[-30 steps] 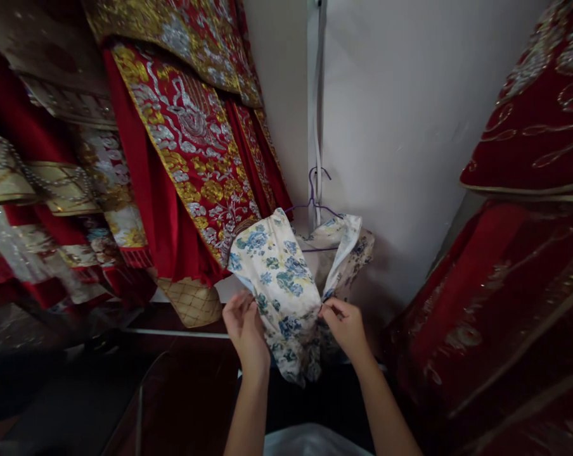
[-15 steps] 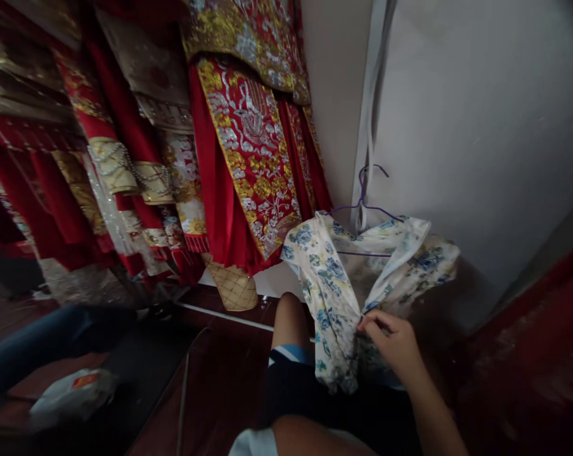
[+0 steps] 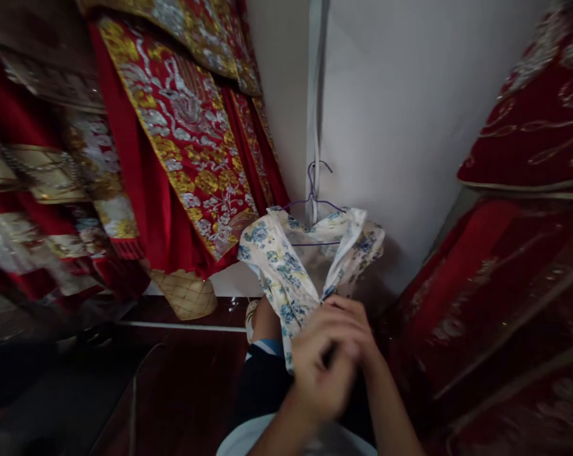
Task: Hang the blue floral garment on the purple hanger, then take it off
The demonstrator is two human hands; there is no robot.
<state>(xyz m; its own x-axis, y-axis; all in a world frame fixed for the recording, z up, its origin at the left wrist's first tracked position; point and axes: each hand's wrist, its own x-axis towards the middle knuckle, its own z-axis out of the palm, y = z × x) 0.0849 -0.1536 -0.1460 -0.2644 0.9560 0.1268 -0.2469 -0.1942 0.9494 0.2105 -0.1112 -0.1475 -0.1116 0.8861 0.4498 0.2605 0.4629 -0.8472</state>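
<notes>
A white blouse with blue flowers (image 3: 286, 272) hangs by its shoulders on a purple wire hanger (image 3: 311, 196) in front of me. My right hand (image 3: 350, 310) is closed on the blouse's front, where the two neckline edges meet. Nearer the camera, my left hand (image 3: 322, 367) is raised over the lower front of the blouse, blurred by motion. Its fingers curl in toward the thumb, leaving a dark gap between. Whatever it may hold is too blurred to see. Both hands overlap in view and hide part of the blouse.
Red and gold embroidered garments (image 3: 186, 126) hang at left. More red garments (image 3: 528, 139) hang at right. A pale wall (image 3: 386, 107) stands behind the hanger. A quilted gold piece (image 3: 186, 294) hangs low, above a white strip (image 3: 186, 327) on the dark floor.
My left hand has come up into view in front of the blouse. My right hand still grips the blouse front. The view has swung right, bringing in the red garments there.
</notes>
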